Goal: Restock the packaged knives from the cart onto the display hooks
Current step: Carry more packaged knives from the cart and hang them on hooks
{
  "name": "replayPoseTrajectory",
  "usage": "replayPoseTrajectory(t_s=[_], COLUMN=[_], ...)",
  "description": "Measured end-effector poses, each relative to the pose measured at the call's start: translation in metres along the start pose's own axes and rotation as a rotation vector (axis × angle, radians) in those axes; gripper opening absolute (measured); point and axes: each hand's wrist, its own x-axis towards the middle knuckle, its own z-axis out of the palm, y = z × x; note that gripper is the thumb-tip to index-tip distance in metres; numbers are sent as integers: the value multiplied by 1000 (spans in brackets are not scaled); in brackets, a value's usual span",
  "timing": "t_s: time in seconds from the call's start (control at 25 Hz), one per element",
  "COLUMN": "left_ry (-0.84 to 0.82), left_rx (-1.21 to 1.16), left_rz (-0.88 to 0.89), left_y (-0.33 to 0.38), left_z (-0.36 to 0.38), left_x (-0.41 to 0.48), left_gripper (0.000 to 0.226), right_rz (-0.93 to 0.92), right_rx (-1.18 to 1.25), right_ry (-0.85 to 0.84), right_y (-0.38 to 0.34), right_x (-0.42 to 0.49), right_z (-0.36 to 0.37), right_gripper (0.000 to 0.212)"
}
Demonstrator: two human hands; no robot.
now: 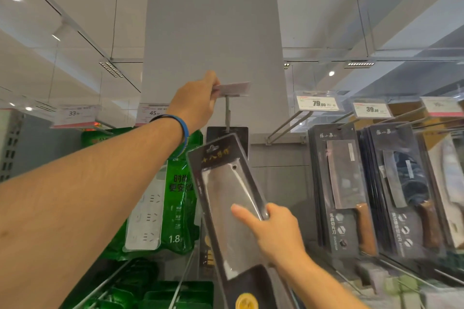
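Note:
My right hand point(273, 231) grips a packaged cleaver point(226, 195) by its right edge, thumb across the clear front. The pack is tilted, its dark header card just below the display hook point(228, 114). My left hand point(197, 105), with a blue band on the wrist, reaches up and pinches the price tag holder point(233, 88) at the hook's front end. Another dark pack point(241, 134) hangs on that hook behind the one I hold.
Green power-strip packs point(173, 203) hang to the left. Rows of dark cleaver packs point(346, 188) hang on hooks to the right under price tags point(317, 103). An empty double hook point(288, 128) juts out beside the grey pillar point(213, 32). Bare hooks point(180, 283) stick out below.

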Motion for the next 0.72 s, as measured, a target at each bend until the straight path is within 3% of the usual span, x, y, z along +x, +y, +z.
replayPoseTrajectory(t_s=[0.08,0.2,0.32,0.72], left_ry=[-6,5,16,-15], left_rx=[15,54,67,91], left_rz=[-5,26,40,8], left_y=[0,-1,-2,0], left_z=[0,0,1,-1], left_x=[2,2,2,1], left_gripper=[13,12,13,11], right_rz=[33,8,-35,57], right_rx=[13,134,260,80], right_ry=[-27,81,141,12], right_y=[8,5,-6,13], right_x=[-8,-1,15,-4], right_z=[9,3,-4,24], right_gripper=[75,84,74,79])
